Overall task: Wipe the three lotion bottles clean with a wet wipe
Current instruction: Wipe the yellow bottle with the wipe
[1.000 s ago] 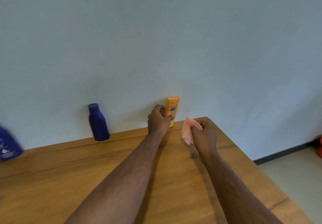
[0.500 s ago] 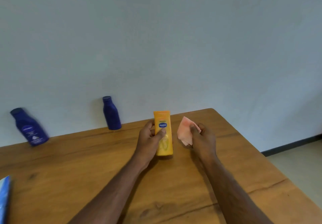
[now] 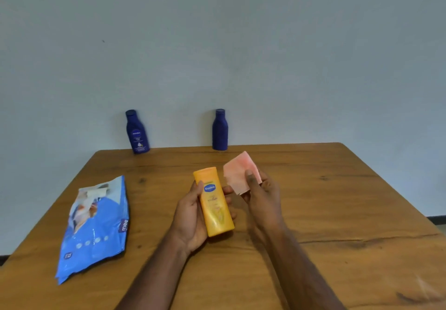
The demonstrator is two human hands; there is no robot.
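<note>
My left hand [image 3: 190, 215] grips a yellow lotion bottle [image 3: 214, 203] above the table's middle, cap end pointing away from me and label facing up. Just right of it, my right hand [image 3: 263, 196] pinches a folded pinkish wet wipe [image 3: 239, 174] under the thumb; wipe and bottle are close but apart. Two dark blue lotion bottles stand upright at the table's far edge against the wall: one with a white label [image 3: 137, 132] on the left, a plain one [image 3: 219, 130] further right.
A blue wet-wipe pack [image 3: 96, 230] lies flat on the wooden table [image 3: 337, 201] to the left of my arms. The wall rises directly behind the far edge. The table's right edge drops to a pale floor [image 3: 440, 221].
My left hand took the yellow bottle from the wall and drew it toward me over the table's middle. The view swung left, bringing both blue bottles and the wipe pack into sight.
</note>
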